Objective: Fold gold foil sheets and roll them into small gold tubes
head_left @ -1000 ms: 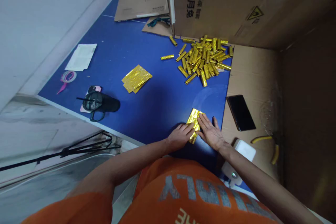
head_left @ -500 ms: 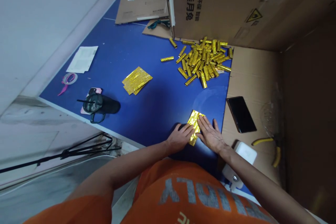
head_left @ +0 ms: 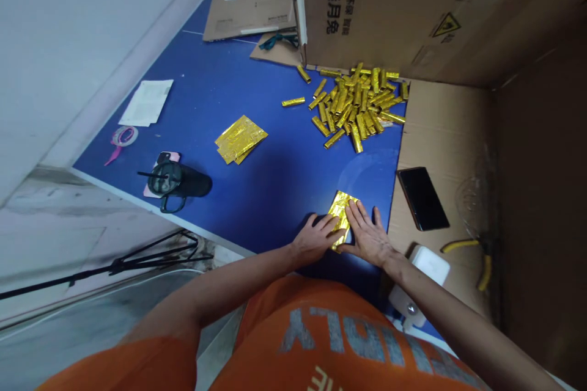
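A gold foil sheet (head_left: 340,208) lies on the blue table (head_left: 257,183) near its front edge. My left hand (head_left: 315,236) rests on the sheet's left side with its fingers stretched flat. My right hand (head_left: 369,233) lies flat on the sheet's right side, fingers spread. Both hands press the foil against the table. Further back sits a pile of several rolled gold foil sticks (head_left: 358,104). A small stack of flat gold foil sheets (head_left: 240,138) lies to the left of the middle.
A large cardboard box (head_left: 389,6) stands at the back; flat cardboard (head_left: 440,134) lies on the right with a black phone (head_left: 422,197) on it. A white device (head_left: 424,269) and yellow cable (head_left: 463,247) sit right. Left: dark cup (head_left: 177,182), tape roll (head_left: 123,135), paper (head_left: 147,101).
Both hands have shifted slightly on the foil sheet, and its near end now looks shorter, tucked under the fingers. The camera has moved a little.
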Motion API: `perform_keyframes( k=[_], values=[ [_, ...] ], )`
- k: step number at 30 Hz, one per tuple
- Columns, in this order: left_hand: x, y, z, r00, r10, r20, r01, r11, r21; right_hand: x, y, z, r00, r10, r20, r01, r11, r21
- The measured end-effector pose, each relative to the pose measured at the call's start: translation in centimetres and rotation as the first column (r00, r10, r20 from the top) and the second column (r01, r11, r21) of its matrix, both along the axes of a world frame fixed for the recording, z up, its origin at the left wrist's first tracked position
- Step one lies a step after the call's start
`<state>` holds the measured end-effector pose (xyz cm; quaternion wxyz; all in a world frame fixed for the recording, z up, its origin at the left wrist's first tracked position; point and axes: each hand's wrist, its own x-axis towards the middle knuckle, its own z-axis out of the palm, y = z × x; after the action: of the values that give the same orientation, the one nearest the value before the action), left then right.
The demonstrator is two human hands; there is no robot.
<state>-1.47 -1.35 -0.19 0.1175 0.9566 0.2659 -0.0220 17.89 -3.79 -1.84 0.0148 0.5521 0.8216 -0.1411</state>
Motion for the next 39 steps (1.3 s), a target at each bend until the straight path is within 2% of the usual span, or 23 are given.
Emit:
perform_keyframes(
  k=[5, 8, 11, 15, 18, 24, 29, 33, 39],
  values=[
    [0.0, -0.2, -0.1, 1.0, 0.008, 0.006, -0.008, 1.0, -0.008, 0.0, 0.1, 0.8, 0.999, -0.019, -0.049, 0.017, 0.999, -0.037],
    [0.3, -0.8, -0.4, 0.998, 0.058, 0.001, -0.058, 0.998, -0.015, -1.2, -0.2, 1.8, 0.994, -0.027, -0.101, 0.024, 0.999, -0.031],
    [0.6, -1.6, -0.8, 0.992, 0.125, -0.005, -0.125, 0.992, -0.024, -2.8, -0.4, 2.2, 0.987, 0.017, -0.158, -0.026, 0.998, -0.055],
    [0.8, -2.2, -1.2, 0.984, 0.176, 0.003, -0.176, 0.984, -0.006, -3.5, -0.1, 1.6, 0.983, 0.017, -0.184, -0.029, 0.998, -0.062],
    [0.7, -2.2, -1.3, 0.986, 0.164, 0.026, -0.165, 0.986, 0.026, -2.7, 0.5, 0.9, 0.983, -0.007, -0.182, 0.0, 0.999, -0.036],
    [0.2, -1.8, -1.3, 0.99, 0.136, 0.044, -0.138, 0.99, 0.031, -1.9, 0.6, 0.6, 0.985, 0.023, -0.17, -0.026, 1.0, -0.017],
    [-0.7, -0.9, -1.5, 0.992, 0.114, 0.047, -0.113, 0.993, -0.017, -2.0, 0.4, 0.1, 0.989, 0.044, -0.143, -0.048, 0.999, -0.025],
    [-1.0, 0.8, -1.3, 0.999, 0.041, 0.029, -0.04, 0.998, -0.049, -1.7, 0.5, 0.1, 0.988, 0.087, -0.127, -0.092, 0.995, -0.034],
    [-0.7, 3.2, -0.4, 0.999, -0.045, 0.015, 0.045, 0.999, -0.01, -1.7, 0.5, 0.5, 0.985, 0.081, -0.152, -0.089, 0.995, -0.044]
  ],
)
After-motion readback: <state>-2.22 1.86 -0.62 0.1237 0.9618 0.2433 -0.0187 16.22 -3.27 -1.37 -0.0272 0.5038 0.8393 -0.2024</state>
